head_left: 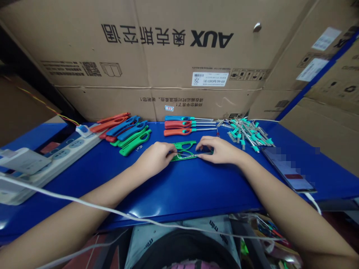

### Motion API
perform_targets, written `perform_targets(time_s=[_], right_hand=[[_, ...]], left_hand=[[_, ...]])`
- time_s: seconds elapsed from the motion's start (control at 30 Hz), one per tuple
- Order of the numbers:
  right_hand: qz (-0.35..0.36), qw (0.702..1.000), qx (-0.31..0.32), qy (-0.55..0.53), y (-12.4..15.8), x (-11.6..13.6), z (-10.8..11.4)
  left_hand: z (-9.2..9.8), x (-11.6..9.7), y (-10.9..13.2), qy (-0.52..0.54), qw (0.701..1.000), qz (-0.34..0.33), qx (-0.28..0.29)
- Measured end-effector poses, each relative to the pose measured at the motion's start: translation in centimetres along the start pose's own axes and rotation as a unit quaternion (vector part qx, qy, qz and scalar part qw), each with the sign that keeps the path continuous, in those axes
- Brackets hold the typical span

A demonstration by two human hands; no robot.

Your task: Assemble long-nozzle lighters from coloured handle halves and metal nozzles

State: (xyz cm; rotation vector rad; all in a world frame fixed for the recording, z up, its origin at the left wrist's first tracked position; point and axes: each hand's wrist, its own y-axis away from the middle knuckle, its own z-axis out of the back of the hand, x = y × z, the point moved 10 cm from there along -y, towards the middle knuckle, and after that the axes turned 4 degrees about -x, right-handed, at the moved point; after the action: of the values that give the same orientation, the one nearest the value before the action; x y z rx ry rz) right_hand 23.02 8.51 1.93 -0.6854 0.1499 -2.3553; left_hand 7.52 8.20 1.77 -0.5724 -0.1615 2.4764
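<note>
Two green lighter handle halves lie on the table between my hands, an outer half (pixel 185 144) behind and a nearer half (pixel 183 158) in front. My left hand (pixel 155 158) is closed at the left part of the nearer half, thumb and forefinger pinching. A thin pale wire (pixel 187 155) runs over this half from the left fingertips towards the right ones. My right hand (pixel 220 150) pinches at the wire's right end, with a short dark piece partly hidden under the fingers. Exactly what lies inside each pinch is hard to see.
Orange, blue and green handle shells (pixel 126 130) are piled at left. Lighters with metal rods (pixel 179 132) lie at the back. Teal-ended metal tubes (pixel 249 132) are heaped at right, near a phone (pixel 291 172). A power strip (pixel 70 149) and a cable (pixel 131 216) are nearer me.
</note>
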Motion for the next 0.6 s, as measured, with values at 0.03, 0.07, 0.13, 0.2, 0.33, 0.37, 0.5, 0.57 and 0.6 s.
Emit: perform_targets(time_s=[0.03,0.07,0.13,0.2,0.33,0.37,0.5,0.57,0.6], right_hand=[[0.012,1.000,-0.010,0.004,0.0,0.5,0.1],[0.025,1.000,-0.018,0.007,-0.1,1.1,0.0],[0.044,0.999,-0.019,0.013,-0.2,2.0,-0.6],[0.049,0.999,-0.016,0.016,-0.3,2.5,-1.4],[0.063,0.998,-0.006,-0.007,-0.4,2.8,-2.6],[0.068,0.998,-0.002,-0.016,-0.4,2.8,-2.7],[0.070,0.996,0.004,-0.051,-0.3,2.6,-2.7],[0.067,0.995,0.010,-0.067,-0.2,2.4,-2.6],[0.066,0.995,0.014,-0.073,-0.2,2.3,-2.6]], left_hand=[[0.0,-0.1,0.0,-0.001,1.000,-0.001,0.000],[-0.1,-0.1,0.1,-0.002,1.000,-0.002,0.000],[-0.1,-0.3,0.1,-0.006,1.000,-0.006,-0.004],[0.0,-0.4,0.1,-0.008,1.000,-0.009,-0.012],[0.3,-0.6,0.2,-0.014,1.000,-0.008,-0.023],[0.3,-0.6,0.3,-0.017,1.000,-0.006,-0.023],[0.3,-0.6,0.3,-0.018,1.000,0.000,-0.024],[0.3,-0.5,0.3,-0.016,1.000,0.004,-0.022],[0.3,-0.5,0.3,-0.016,1.000,0.007,-0.021]])
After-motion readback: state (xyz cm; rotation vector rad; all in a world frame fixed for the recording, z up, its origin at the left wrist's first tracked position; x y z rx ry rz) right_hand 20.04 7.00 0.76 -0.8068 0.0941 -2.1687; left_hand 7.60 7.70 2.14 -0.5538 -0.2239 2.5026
